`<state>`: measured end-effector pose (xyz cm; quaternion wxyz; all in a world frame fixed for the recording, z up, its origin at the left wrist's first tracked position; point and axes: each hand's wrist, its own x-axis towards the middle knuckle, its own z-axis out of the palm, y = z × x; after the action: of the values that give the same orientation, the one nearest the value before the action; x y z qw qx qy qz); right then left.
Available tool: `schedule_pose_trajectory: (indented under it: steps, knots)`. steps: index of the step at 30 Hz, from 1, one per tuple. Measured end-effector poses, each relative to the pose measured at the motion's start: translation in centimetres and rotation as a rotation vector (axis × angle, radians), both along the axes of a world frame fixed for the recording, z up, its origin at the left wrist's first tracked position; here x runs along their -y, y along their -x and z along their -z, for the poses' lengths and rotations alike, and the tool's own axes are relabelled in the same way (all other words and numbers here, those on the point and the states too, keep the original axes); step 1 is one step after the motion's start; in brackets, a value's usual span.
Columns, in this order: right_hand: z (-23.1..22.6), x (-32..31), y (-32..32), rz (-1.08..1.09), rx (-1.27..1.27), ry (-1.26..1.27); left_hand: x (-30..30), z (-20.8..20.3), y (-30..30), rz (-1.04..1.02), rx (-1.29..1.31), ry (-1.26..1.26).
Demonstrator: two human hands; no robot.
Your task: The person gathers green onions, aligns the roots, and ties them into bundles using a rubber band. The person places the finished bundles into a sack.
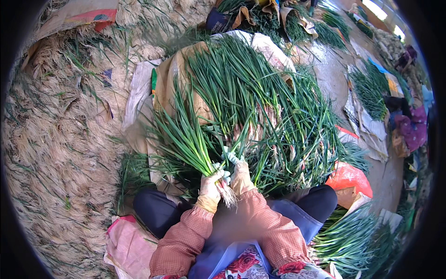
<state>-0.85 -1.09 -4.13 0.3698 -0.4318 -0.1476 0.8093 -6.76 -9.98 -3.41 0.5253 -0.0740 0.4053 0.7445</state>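
Observation:
My left hand (211,189), in a pale glove, is wrapped round a bunch of scallions (193,144). Their green leaves fan up and to the left, while the reddish-white stems and stringy roots hang out below the fist. Close beside it on the right is my right hand (240,176), also gloved, its fingers bent together at the edge of the large pile. A few leaves pass by those fingertips, but what they pinch is hidden. Beyond both hands spreads the pile of scallions (232,79), roots toward me in the middle.
Pale root trimmings (60,153) cover the floor at the left. My bent knees flank the work, with a pink sack (130,246) at lower left. More scallions (348,237) and a red plastic bag (350,179) lie on the right. Another person (413,125) sits at far right.

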Motion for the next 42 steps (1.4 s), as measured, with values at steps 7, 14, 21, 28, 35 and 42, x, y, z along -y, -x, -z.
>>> schedule_pose_trajectory:
  steps: [7,14,21,28,35,42]
  knots:
    - [-2.0,1.4,-1.4,-0.137,-0.17,0.078,1.2,1.3,0.3,0.097,-0.013,0.049]
    - [-2.6,-2.8,1.2,-0.575,0.246,-0.375,4.3,-3.9,2.5,0.047,-0.255,-0.086]
    - [-4.1,-8.8,2.9,-0.439,0.956,-0.963,3.1,-9.3,7.8,0.079,-0.289,-0.392]
    - [-2.7,-9.9,1.6,-0.617,0.369,-0.343,-1.5,-6.1,6.0,0.183,-0.23,-0.223]
    - [-3.8,-9.4,-1.5,-0.637,0.324,-0.602,-0.7,-2.5,6.9,0.118,-0.162,-0.127]
    - [-0.6,-13.2,5.9,-0.593,1.257,-0.989,-4.7,-0.6,6.3,0.112,-0.181,-0.288]
